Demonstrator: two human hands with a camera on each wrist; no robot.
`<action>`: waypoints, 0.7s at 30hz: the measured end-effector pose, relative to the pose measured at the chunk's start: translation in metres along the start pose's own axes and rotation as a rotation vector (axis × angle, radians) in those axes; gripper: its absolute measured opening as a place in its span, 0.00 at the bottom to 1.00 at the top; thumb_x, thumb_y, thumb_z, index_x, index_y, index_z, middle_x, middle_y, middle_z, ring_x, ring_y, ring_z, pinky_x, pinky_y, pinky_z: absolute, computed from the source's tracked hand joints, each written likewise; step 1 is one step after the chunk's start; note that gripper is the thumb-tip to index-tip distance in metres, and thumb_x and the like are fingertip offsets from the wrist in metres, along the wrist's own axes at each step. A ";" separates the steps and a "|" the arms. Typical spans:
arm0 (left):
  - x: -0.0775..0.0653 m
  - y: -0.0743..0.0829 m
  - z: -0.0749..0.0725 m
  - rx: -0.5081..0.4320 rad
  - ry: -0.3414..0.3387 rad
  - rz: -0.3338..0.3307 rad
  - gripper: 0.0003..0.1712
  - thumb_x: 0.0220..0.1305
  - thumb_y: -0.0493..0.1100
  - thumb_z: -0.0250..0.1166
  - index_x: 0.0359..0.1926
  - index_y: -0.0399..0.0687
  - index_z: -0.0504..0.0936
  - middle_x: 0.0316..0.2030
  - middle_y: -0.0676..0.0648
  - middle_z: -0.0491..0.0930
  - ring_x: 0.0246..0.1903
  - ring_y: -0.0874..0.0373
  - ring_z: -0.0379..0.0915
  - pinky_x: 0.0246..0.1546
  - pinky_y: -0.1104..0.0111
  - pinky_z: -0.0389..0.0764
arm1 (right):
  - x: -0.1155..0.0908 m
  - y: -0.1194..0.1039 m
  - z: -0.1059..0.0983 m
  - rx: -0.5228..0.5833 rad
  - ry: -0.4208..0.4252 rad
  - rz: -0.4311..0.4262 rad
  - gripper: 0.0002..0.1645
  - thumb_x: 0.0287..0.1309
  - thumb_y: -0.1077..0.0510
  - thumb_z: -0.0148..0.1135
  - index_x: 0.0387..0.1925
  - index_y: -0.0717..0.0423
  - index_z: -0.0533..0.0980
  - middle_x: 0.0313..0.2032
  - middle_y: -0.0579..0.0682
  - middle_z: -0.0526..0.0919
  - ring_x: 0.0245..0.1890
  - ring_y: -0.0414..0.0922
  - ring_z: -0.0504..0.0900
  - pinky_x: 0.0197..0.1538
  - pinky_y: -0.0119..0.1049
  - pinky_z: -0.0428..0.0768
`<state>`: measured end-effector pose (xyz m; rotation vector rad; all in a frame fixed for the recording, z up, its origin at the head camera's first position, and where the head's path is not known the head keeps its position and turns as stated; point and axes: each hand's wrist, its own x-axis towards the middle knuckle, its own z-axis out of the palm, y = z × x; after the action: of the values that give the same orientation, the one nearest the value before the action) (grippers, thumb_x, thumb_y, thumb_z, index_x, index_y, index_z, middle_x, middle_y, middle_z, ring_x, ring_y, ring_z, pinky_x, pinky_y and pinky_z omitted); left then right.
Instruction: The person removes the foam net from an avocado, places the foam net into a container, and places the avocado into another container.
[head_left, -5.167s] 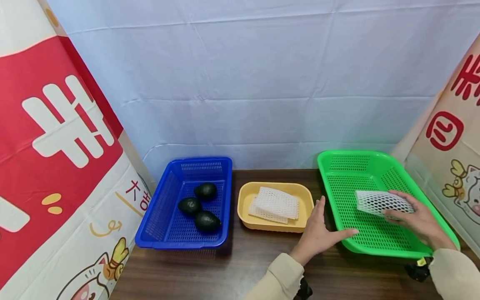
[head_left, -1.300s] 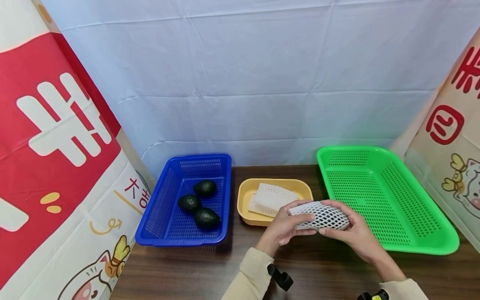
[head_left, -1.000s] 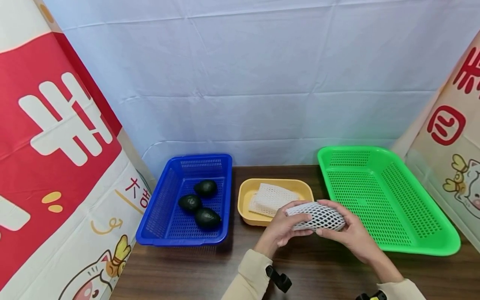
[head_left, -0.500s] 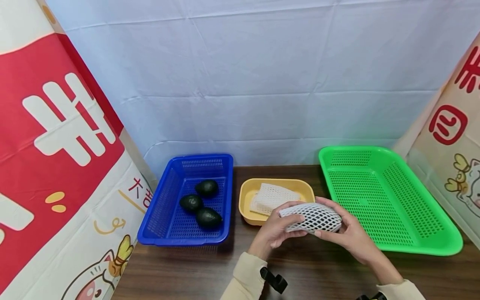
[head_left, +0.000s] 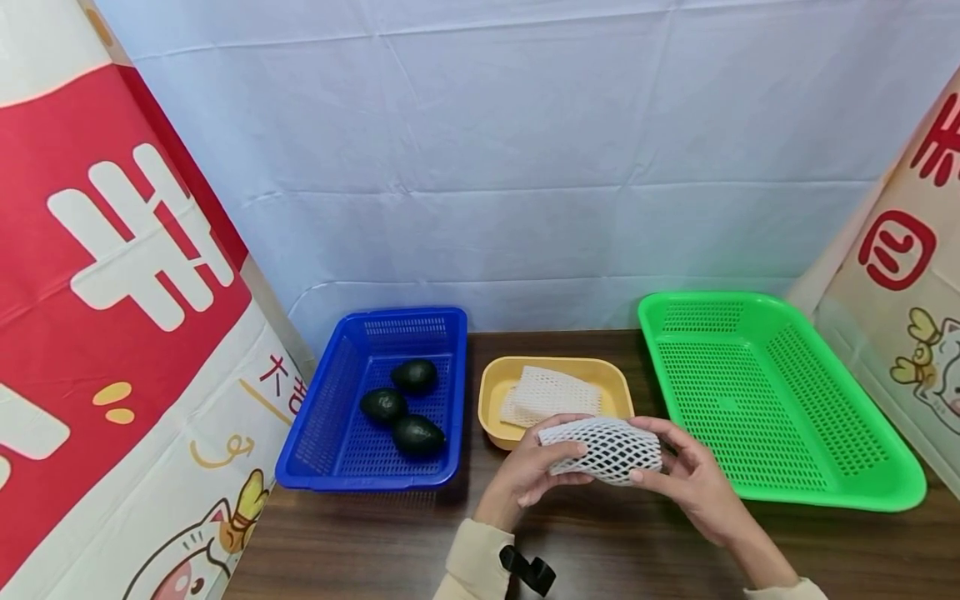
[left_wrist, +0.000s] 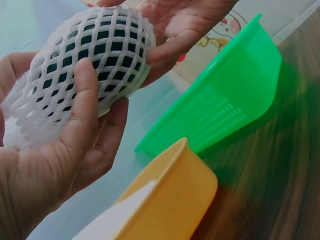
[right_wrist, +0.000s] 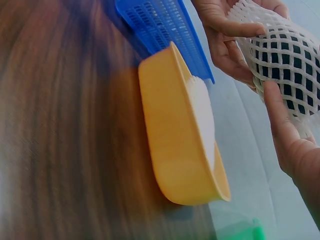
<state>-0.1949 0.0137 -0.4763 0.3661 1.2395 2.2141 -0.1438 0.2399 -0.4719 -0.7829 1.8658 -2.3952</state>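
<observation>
A dark avocado in a white foam net sleeve (head_left: pixel 603 450) is held level above the table, in front of the yellow tray. My left hand (head_left: pixel 517 475) grips the sleeve's left end, thumb on the near side. At the other end my right hand (head_left: pixel 697 483) holds it between thumb and fingers. In the left wrist view the dark skin of the netted avocado (left_wrist: pixel 102 47) shows through the mesh. The right wrist view shows both hands on the netted avocado (right_wrist: pixel 287 65). Flat foam nets (head_left: pixel 555 394) lie in the yellow tray (head_left: pixel 487 400).
On the left stands a blue basket (head_left: pixel 322 482) holding three bare avocados (head_left: pixel 418 436). A green basket (head_left: pixel 825 493) is on the right, behind my right hand. The brown table (head_left: pixel 360 542) ends at a pale cloth backdrop (head_left: pixel 525 167).
About five seconds ago my right hand held the netted avocado over the green basket, left hand apart. Both hands then held it, and over the last second they have shifted left and slightly nearer.
</observation>
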 end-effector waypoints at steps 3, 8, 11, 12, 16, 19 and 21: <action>-0.005 -0.001 -0.004 0.015 -0.003 -0.011 0.27 0.59 0.32 0.64 0.61 0.39 0.75 0.50 0.41 0.73 0.40 0.51 0.76 0.34 0.64 0.83 | -0.005 0.005 0.004 0.019 0.006 0.013 0.35 0.55 0.83 0.54 0.65 0.69 0.63 0.58 0.53 0.70 0.51 0.46 0.77 0.44 0.42 0.82; -0.012 -0.005 -0.009 0.021 -0.007 -0.044 0.27 0.59 0.31 0.64 0.62 0.38 0.74 0.50 0.40 0.74 0.41 0.50 0.76 0.36 0.62 0.83 | -0.012 0.013 0.009 0.038 0.032 0.060 0.34 0.56 0.81 0.54 0.64 0.66 0.64 0.57 0.53 0.71 0.51 0.46 0.78 0.44 0.44 0.82; -0.016 -0.007 -0.012 0.022 -0.001 -0.055 0.29 0.59 0.31 0.64 0.63 0.37 0.73 0.50 0.41 0.74 0.42 0.51 0.76 0.37 0.61 0.83 | -0.016 0.017 0.013 0.059 0.025 0.047 0.34 0.56 0.82 0.53 0.65 0.67 0.64 0.57 0.53 0.71 0.51 0.47 0.78 0.45 0.44 0.81; -0.018 -0.007 -0.014 0.024 0.001 -0.053 0.29 0.59 0.31 0.64 0.63 0.36 0.72 0.50 0.40 0.74 0.43 0.50 0.76 0.37 0.60 0.83 | -0.016 0.019 0.014 0.066 0.023 0.044 0.34 0.56 0.82 0.53 0.65 0.67 0.64 0.58 0.52 0.71 0.51 0.48 0.78 0.45 0.44 0.81; -0.025 -0.010 -0.018 0.037 0.007 -0.045 0.29 0.59 0.31 0.64 0.63 0.36 0.72 0.50 0.40 0.74 0.43 0.50 0.75 0.37 0.59 0.82 | -0.019 0.024 0.020 0.088 0.023 0.037 0.34 0.56 0.82 0.54 0.65 0.67 0.64 0.58 0.51 0.72 0.51 0.48 0.78 0.45 0.43 0.81; -0.030 -0.012 -0.021 0.040 0.014 -0.040 0.28 0.58 0.31 0.64 0.62 0.36 0.73 0.50 0.40 0.74 0.43 0.50 0.75 0.37 0.58 0.82 | -0.021 0.028 0.024 0.092 0.023 0.047 0.34 0.56 0.81 0.54 0.65 0.67 0.64 0.58 0.51 0.72 0.51 0.47 0.78 0.45 0.43 0.82; -0.033 -0.013 -0.023 0.041 0.023 -0.038 0.27 0.58 0.30 0.65 0.60 0.37 0.75 0.49 0.41 0.74 0.43 0.50 0.76 0.37 0.58 0.82 | -0.022 0.030 0.026 0.091 0.024 0.060 0.33 0.56 0.81 0.55 0.64 0.67 0.64 0.58 0.51 0.72 0.51 0.47 0.78 0.45 0.43 0.82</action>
<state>-0.1750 -0.0168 -0.4979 0.3310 1.2949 2.1690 -0.1236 0.2137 -0.5031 -0.6850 1.7469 -2.4438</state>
